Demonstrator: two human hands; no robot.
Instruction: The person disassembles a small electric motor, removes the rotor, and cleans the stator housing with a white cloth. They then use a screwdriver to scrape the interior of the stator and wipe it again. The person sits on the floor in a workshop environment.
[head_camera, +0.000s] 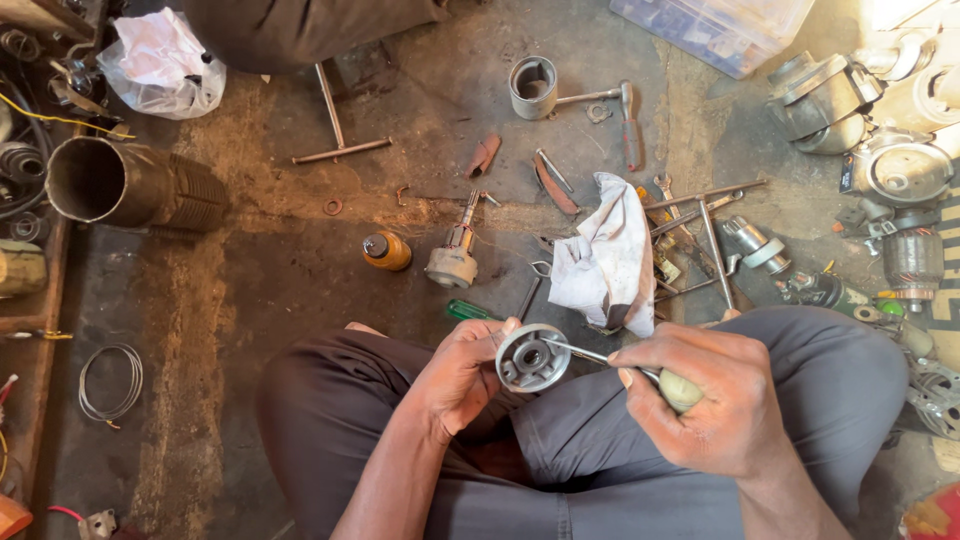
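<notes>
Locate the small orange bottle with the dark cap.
In the head view, the small orange bottle lies on the dirty floor left of centre, beside the metal motor part, above the left hand.

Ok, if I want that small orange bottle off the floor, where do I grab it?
Take the orange bottle around its rounded body, coming straight down from above. It seems to lie tilted on the floor with its dark cap pointing left. The floor around it is open, and the motor armature lies apart to its right, so fingers should fit either side.

Daylight from upper right | glare there | sharp focus | soft shadows
</notes>
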